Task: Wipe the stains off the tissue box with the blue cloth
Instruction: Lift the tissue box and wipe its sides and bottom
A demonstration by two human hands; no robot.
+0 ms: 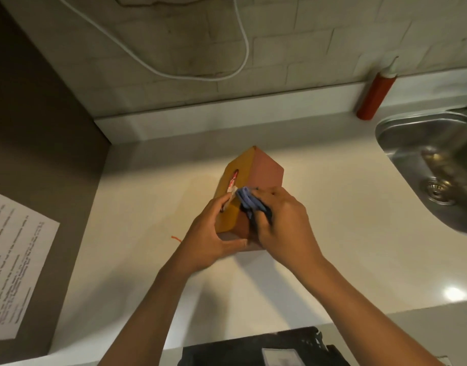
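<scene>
- Tissue box is tilted on the surface, gripped at its near end by the left hand.
- Blue cloth, bunched in the right hand, is pressed against the box's top edge; wiping is judged underway.
- Next, red marks beside the slot need rubbing.

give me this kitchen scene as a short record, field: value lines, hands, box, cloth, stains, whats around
left hand: left hand grips the tissue box at its near end
right hand: right hand presses the blue cloth on the box
tissue box: tissue box on the white counter, yellow and pink faces
blue cloth: blue cloth bunched by the slot
stains: red marks at the slot
nearby: red bottle, sink, paper sheet
</scene>
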